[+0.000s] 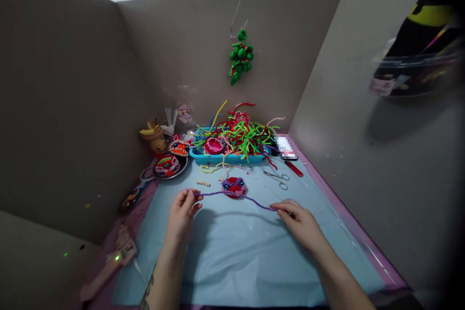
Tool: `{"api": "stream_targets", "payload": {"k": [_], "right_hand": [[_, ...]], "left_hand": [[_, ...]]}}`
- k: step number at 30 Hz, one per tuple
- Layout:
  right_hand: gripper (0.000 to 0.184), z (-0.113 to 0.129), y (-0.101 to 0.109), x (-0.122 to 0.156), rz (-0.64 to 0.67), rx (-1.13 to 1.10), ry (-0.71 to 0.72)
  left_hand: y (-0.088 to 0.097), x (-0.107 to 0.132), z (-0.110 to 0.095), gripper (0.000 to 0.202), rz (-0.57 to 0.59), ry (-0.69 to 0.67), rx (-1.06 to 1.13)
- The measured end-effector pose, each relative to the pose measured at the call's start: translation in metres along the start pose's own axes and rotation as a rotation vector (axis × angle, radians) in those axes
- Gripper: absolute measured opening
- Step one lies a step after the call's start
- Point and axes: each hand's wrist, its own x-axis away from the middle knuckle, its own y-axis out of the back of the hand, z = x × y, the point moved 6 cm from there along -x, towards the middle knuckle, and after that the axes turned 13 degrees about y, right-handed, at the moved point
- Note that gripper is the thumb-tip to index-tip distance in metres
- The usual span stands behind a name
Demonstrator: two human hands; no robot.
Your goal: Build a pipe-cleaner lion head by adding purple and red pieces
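Between my two hands a purple pipe cleaner (256, 200) stretches across, sagging slightly toward the right. My left hand (184, 208) pinches its left end between thumb and finger. The other end sits in the fingertips of my right hand (296, 218). Just behind the strand, a round red fuzzy piece (233, 189) with purple and pink parts and dark blue eye-like dots lies on the light blue sheet (240, 261). A short cream-coloured piece (204, 183) rests to its left.
A blue tray (232, 159) full of coloured pipe cleaners stands at the back. Scissors (278, 179), a red-handled tool (294, 168) and a phone (286, 147) lie right. A metal dish (178, 170) with fuzzy pieces and a pink glue gun (118, 256) sit left. Grey panels enclose the table.
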Motion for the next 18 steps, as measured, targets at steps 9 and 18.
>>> {"api": "stream_targets", "payload": {"k": [9,18], "right_hand": [[0.015,-0.002,0.003,0.004,-0.11,0.088,-0.127],[0.013,0.022,0.016,0.004,-0.24,0.181,0.139]], "left_hand": [[0.01,-0.006,0.003,0.032,-0.083,-0.059,0.054],[0.018,-0.003,0.0,0.025,-0.122,-0.062,0.068]]}}
